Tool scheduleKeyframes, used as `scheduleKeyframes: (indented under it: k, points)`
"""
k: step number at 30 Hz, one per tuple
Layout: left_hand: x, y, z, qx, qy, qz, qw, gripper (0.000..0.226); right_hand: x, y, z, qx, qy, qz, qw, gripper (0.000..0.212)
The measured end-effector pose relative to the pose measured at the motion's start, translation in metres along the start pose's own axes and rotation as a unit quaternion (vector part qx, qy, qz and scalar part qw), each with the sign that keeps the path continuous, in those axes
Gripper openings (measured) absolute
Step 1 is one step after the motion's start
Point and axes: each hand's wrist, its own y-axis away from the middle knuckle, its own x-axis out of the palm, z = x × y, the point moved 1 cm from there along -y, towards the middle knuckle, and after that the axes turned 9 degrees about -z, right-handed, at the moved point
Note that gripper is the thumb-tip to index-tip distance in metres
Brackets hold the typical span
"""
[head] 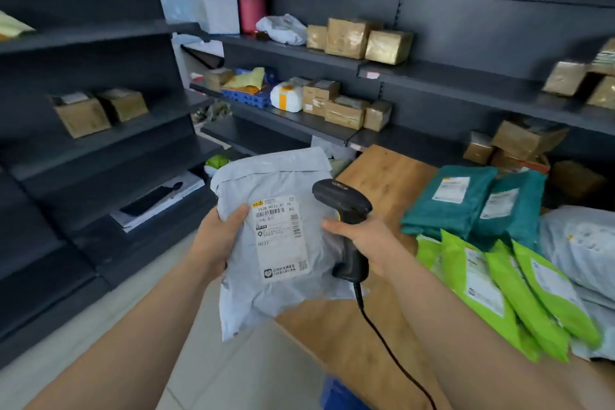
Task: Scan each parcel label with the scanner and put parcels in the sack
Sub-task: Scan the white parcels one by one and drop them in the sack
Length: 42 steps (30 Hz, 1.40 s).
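Left hand (pixel 216 243) has the grey parcel (pixel 283 176) up in front of the chest. The thumb is clamped on the front just beside the label (pixel 281 236) and the fingers are tucked behind, out of sight. Held that way, the label faces up and nothing covers the barcode. Right hand (pixel 369 240) is wrapped round the handle of the scanner (pixel 342 200), fingers curled tight on it. The scanner's head stands just off the label's right edge, over the parcel. It looks more alongside the label than aimed at it, so I'd say a tilt of the wrist is needed to bring the beam onto the barcode.

The parcel hangs past the left edge of the counter (pixel 382 170), over the floor (pixel 233 359), with its lower corner drooping free. That leaves plenty of open room down and to the left for a drop. The cable (pixel 392 353) trails down off the handle between the forearms, and a wide swing could snag it.

On the counter to the right wait 2 teal parcels (pixel 466 203) and a fan of green parcels (pixel 519 289), labels up. They are well clear of both hands. Shelves (pixel 299 53) with boxes close off the far side. I can't pick out the sack. A blue shape (pixel 339 393) shows at the bottom edge, too cropped to name.
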Motion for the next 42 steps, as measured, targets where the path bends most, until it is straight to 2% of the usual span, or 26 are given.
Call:
scheduleKeyframes:
  k: [5,10,17,24,30,33,37,42]
  points:
    - [-0.080,-0.073,-0.027,0.005,-0.038,-0.016,0.999,0.021,0.112,-0.031,0.020,0.026,-0.003,0.006,1.000,0.028]
    - [-0.131,-0.137,-0.051,-0.011,-0.056,-0.010,0.998,0.018,0.204,-0.060,0.033,0.039,-0.040,-0.017,0.998,0.038]
    - [-0.157,-0.238,-0.049,-0.061,-0.062,0.038,0.996,0.045,0.277,-0.131,0.044,0.065,-0.059,-0.036,0.995,0.044]
    - [-0.113,-0.353,-0.047,-0.046,-0.116,-0.003,0.992,0.043,0.305,-0.228,0.053,0.065,-0.065,-0.069,0.993,0.033]
    - [-0.064,-0.439,-0.045,-0.043,-0.164,0.021,0.985,0.038,0.313,-0.300,0.050,0.112,-0.056,-0.107,0.986,0.026]
    - [-0.039,-0.477,-0.040,-0.044,-0.180,0.051,0.981,0.040,0.311,-0.325,0.050,0.128,-0.067,-0.147,0.978,0.023]
    - [0.009,-0.525,-0.029,-0.035,-0.201,0.121,0.971,0.026,0.305,-0.361,0.042,0.158,-0.092,-0.210,0.961,0.021]
    - [0.071,-0.586,0.005,-0.039,-0.254,0.229,0.939,0.037,0.301,-0.399,0.021,0.204,-0.133,-0.315,0.917,0.025]
